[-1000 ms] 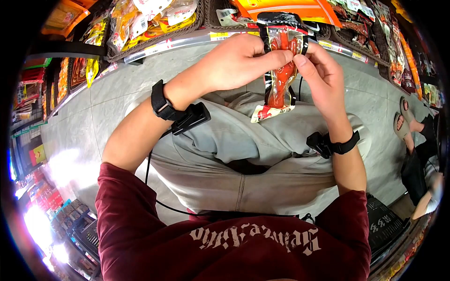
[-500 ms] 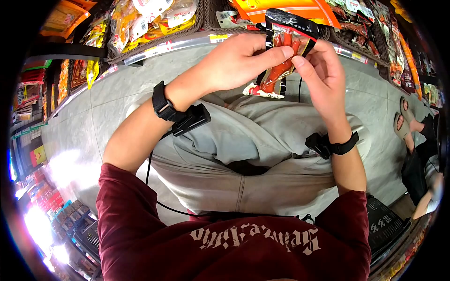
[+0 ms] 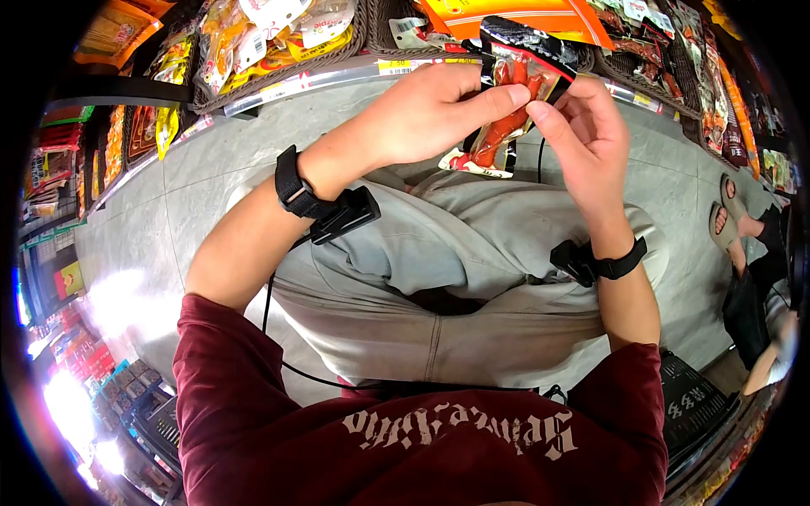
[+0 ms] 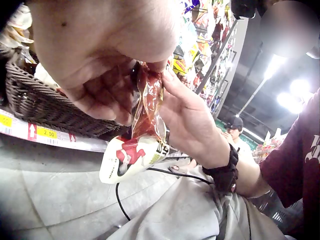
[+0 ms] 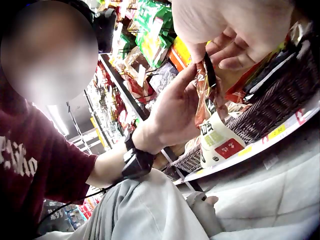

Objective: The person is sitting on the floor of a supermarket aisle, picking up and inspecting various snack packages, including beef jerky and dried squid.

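Observation:
Both hands hold one sealed snack packet (image 3: pixel 506 118) up before the shelf. Its clear window shows reddish-brown, meat-like pieces. The top end is black with a red edge; the pale bottom end (image 4: pixel 132 157) hangs below the fingers in the left wrist view. My left hand (image 3: pixel 434 110) grips the packet's left edge, thumb lying across the front. On the opposite edge my right hand (image 3: pixel 582 139) pinches it, with the thumb tip close to the left thumb. In the right wrist view, the right hand (image 5: pixel 235 30) is above the packet and the left hand (image 5: pixel 172 112) beside it.
Brown woven baskets (image 3: pixel 278 80) full of packaged snacks line the shelf, with price tags (image 3: pixel 395 66) along its edge. A large orange bag (image 3: pixel 523 21) lies just behind the packet. A person's sandalled feet (image 3: pixel 726 219) are at right. A black cable (image 3: pixel 267 312) runs by the legs.
The packet has tilted: its bottom end has swung up and leftward, its black top to the right. My right hand has shifted slightly right. Both hands still hold it.

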The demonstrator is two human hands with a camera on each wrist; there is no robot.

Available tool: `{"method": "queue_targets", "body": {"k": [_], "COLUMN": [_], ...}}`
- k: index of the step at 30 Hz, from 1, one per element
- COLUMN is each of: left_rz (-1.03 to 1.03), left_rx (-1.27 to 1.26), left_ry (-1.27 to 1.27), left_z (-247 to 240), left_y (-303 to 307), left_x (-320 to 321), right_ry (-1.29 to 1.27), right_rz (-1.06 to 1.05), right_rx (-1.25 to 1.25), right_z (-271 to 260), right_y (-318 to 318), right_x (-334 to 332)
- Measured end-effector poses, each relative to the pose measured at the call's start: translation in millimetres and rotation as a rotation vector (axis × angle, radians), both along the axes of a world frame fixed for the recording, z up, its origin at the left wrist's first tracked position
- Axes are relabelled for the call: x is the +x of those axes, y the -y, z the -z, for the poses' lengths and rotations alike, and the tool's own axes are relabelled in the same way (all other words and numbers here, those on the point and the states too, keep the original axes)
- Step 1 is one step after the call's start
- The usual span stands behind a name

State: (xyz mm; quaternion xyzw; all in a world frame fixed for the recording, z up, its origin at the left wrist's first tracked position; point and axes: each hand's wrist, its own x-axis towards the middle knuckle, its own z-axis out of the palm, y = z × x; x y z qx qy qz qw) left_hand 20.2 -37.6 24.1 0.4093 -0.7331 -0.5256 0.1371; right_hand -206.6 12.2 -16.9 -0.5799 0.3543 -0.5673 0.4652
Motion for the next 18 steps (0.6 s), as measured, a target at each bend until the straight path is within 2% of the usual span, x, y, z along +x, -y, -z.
{"method": "queue_targets", "body": {"k": [11, 18], "left_rz": [-0.003, 0.013], "left_rx": [0.001, 0.007], "left_ry": [-0.156, -0.117], "left_z": [15.0, 16.7], "left_y": [1.1, 1.5], "left_x": [-2.1, -0.8], "right_ry": [-0.003, -0.029], "right_rz": [0.010, 0.040], "right_rx": [0.037, 0.075], "right_z": [0.3, -1.8], "right_y": [1.8, 1.5], "right_x": [0.3, 0.8]}}
